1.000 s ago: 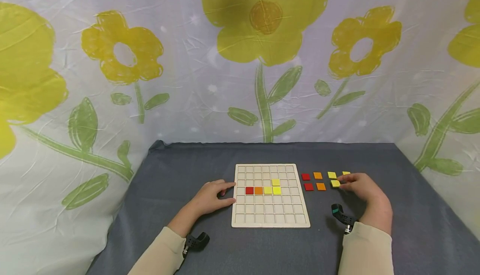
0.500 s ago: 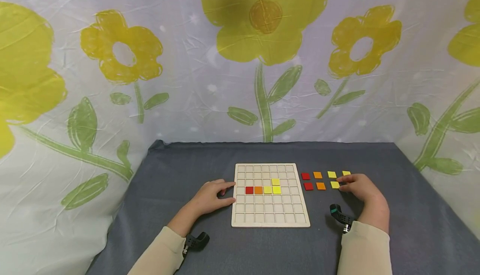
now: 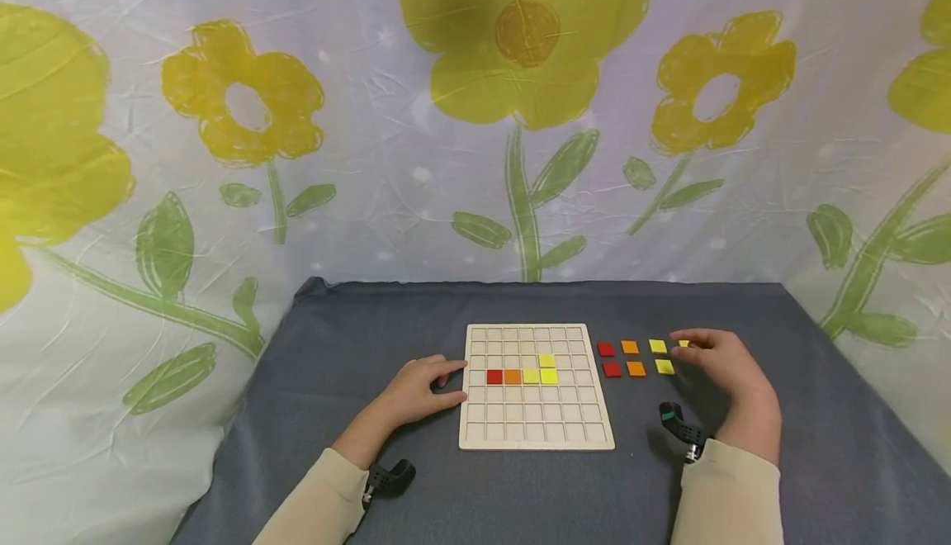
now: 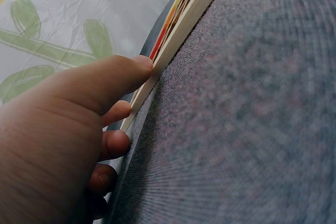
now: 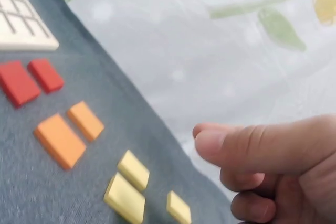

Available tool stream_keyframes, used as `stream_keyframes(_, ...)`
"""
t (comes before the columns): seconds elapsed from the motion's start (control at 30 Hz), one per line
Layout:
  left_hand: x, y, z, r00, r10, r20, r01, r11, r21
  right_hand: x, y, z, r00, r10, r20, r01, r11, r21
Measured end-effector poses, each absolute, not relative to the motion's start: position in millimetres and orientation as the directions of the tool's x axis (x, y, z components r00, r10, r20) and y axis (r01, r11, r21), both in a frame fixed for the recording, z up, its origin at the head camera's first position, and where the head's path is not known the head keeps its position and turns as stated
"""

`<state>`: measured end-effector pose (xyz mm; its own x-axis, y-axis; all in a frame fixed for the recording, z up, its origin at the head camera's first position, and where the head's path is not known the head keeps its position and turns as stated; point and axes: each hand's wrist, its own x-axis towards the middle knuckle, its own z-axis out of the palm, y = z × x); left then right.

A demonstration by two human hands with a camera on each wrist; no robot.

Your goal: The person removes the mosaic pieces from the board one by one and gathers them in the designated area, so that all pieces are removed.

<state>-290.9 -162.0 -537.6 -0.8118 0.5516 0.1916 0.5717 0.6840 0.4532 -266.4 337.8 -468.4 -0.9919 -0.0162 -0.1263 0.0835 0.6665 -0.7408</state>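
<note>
A square wooden grid board (image 3: 535, 436) lies flat on the table. In its cells sit a red tile (image 3: 494, 376), an orange tile (image 3: 513, 376) and several yellow tiles, one of them (image 3: 546, 361) a row farther back. My left hand (image 3: 416, 388) touches the board's left edge with spread thumb and index finger; the left wrist view shows the thumb against the rim. My right hand (image 3: 721, 359) hovers just over the right end of the loose tiles, holding nothing. Beneath it are a front yellow tile (image 3: 664, 367) and a partly hidden yellow tile (image 3: 683, 343).
Loose tiles lie in two rows right of the board: red tiles (image 5: 18, 83), orange tiles (image 5: 59, 141) and yellow tiles (image 5: 126, 199). A dark grey cloth (image 3: 535, 495) covers the table. Behind it hangs a flower-printed curtain (image 3: 371, 157).
My right hand has let go of the front yellow tile, which now lies flat and straight in its row, and has lifted slightly away. The left hand has stayed put.
</note>
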Motion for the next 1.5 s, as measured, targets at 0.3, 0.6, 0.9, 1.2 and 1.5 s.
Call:
stream_keyframes(0.3,-290,-162,-536,-0.811,0.555,0.184,0.571,0.684,0.454,-271,311,-448,-0.998,-0.039,-0.058,0.018,0.663,-0.748)
stream_keyframes(0.6,-291,-162,-537,-0.815,0.552,0.177,0.567,0.693,0.445,-283,274,-439,-0.994,-0.112,-0.019,-0.06,0.658,-0.751)
stream_keyframes(0.9,-291,-162,-536,-0.816,0.551,0.175,0.565,0.694,0.446,-293,239,-442,-0.978,-0.208,-0.014,-0.127,0.648,-0.751)
stream_keyframes(1.2,-291,-163,-536,-0.807,0.56,0.189,0.576,0.674,0.464,-300,211,-450,-0.955,-0.293,-0.045,-0.173,0.674,-0.719)
stream_keyframes(1.5,-290,-163,-535,-0.801,0.567,0.191,0.583,0.67,0.459,-305,193,-469,-0.924,-0.358,-0.136,-0.163,0.689,-0.706)
